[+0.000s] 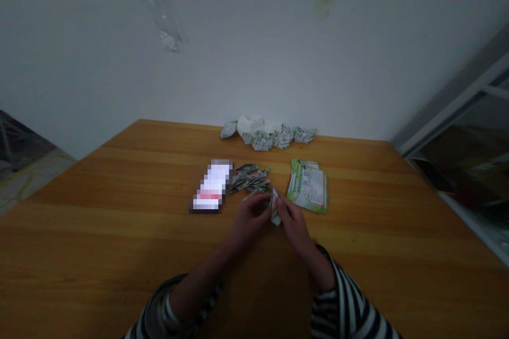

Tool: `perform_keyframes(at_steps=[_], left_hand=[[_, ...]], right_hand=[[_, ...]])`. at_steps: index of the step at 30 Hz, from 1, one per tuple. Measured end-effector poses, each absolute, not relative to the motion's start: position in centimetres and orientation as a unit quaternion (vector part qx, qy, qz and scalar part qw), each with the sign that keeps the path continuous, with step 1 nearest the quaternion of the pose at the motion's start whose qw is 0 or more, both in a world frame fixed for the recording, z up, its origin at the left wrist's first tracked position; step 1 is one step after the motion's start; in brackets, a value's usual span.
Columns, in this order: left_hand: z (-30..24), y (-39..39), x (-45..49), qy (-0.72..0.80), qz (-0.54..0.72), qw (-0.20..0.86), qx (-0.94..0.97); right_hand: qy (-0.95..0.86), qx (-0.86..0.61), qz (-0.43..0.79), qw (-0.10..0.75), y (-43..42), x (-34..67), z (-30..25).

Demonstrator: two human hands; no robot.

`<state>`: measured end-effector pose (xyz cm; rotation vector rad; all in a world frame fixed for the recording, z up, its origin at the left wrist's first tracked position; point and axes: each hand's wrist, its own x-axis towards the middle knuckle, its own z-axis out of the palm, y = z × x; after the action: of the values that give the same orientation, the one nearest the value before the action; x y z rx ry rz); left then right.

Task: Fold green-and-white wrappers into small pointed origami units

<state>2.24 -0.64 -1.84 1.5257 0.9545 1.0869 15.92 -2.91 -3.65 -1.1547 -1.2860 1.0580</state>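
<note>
My left hand and my right hand meet over the middle of the wooden table. Both pinch one small green-and-white sachet between their fingertips, the fingers closed on it. Just beyond my left hand lies a loose pile of small torn sachets. Right of my hands lies a flat green-and-white packet. Striped sleeves cover both my forearms.
A phone with a lit screen lies left of the torn sachets. Several crumpled sachets and white paper sit at the table's far edge against the white wall. A metal-framed shelf stands to the right. Clear plastic hangs at the top.
</note>
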Motion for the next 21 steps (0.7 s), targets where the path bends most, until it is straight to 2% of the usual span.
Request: perform_keyframes(at_steps=[5,8,10,13,18,21], left_hand=[[-2.0,-0.5,1.9,0.450,0.428,0.378,0.687],[-1.4,-0.7,1.7,0.466,0.401,0.338,0.712],[-1.1,-0.9,1.6,0.473,0.394,0.337,0.713],[-0.9,-1.0,1.5,0.471,0.393,0.369,0.699],[-1.0,-0.6,1.2,0.403,0.385,0.553,0.619],[-1.1,-0.2,1.0,0.405,0.397,0.555,0.608]], right_hand=[[-0.631,-0.539,0.282,0.482,-3.5,15.4,-3.3],[-0.631,-0.564,0.176,0.502,-3.8,15.5,-3.0],[-0.620,-0.570,0.152,0.518,-3.7,15.7,-2.9],[-0.591,-0.562,0.188,0.547,-3.4,16.1,-2.9],[-0.456,-0.536,0.341,0.623,-2.5,16.7,-3.2],[-0.452,-0.518,0.387,0.614,-2.3,17.2,-3.4]])
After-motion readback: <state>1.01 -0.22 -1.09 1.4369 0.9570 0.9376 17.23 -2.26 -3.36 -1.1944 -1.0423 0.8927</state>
